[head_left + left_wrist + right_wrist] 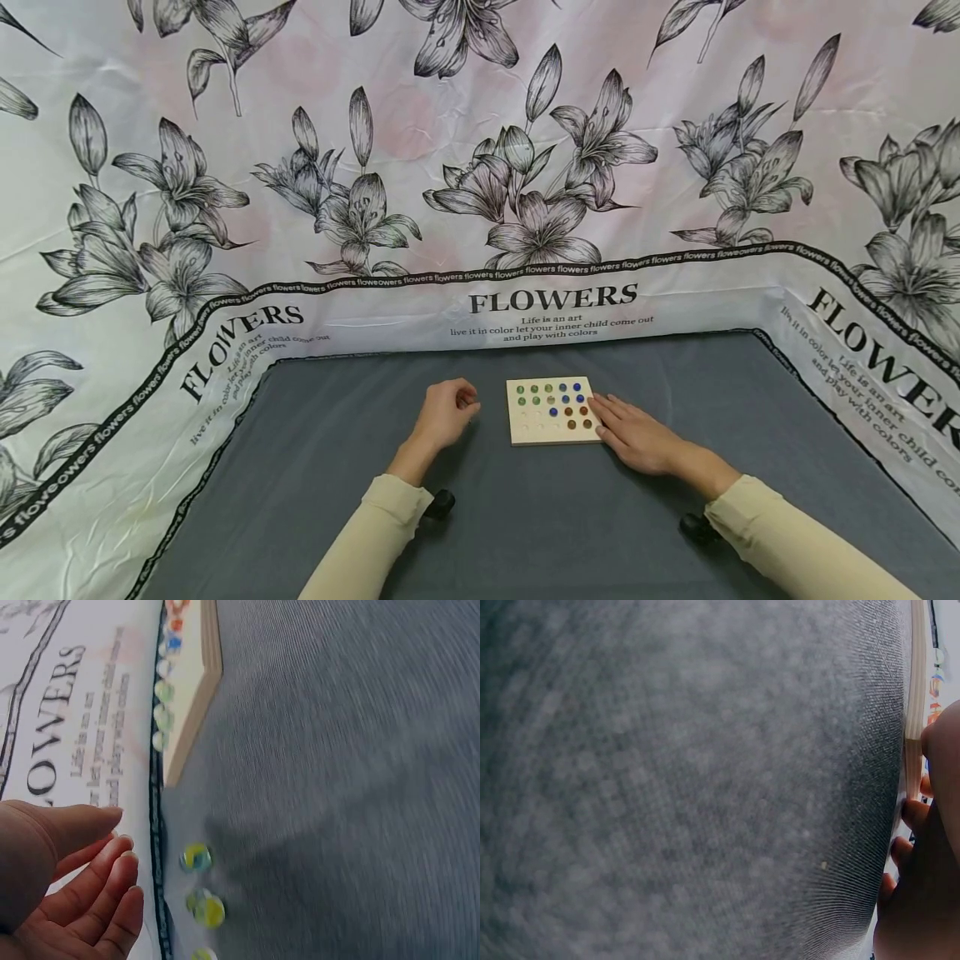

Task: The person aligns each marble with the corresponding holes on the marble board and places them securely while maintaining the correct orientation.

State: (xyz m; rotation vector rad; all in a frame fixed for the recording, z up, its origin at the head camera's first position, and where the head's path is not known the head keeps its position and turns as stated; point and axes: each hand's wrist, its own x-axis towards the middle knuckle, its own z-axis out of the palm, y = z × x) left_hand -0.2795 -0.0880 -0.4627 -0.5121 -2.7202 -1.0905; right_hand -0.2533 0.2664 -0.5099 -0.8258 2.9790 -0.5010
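Two bare hands lie on a grey woven cloth [570,517], one on each side of a small square wooden board [552,410] that sits flat near the cloth's far edge. That board is pale, smooth-faced and thick-edged, with rows of shallow round hollows; glassy marbles [558,399] fill some of them, greens along the far row toward the board's left, blues toward its right, amber-brown ones at the near right corner. I count roughly fourteen seated, though the hollows at the board's near left look bare and the small size makes the tally uncertain. To the left of the board the left hand [444,414] is loosely curled, knuckles up, apart from the wood; the wrist view shows its fingers [105,900] bent and relaxed with nothing pinched. Three loose yellow-green marbles [196,858] rest on the cloth just beside that hand, blurred in the picture. On the board's right side the right hand [636,435] lies palm down, fingers straight and close together, their tips touching the board's right edge by the brown marbles. Behind the board rises a glossy white sheet [480,167] printed with black lilies and the word FLOWERS.
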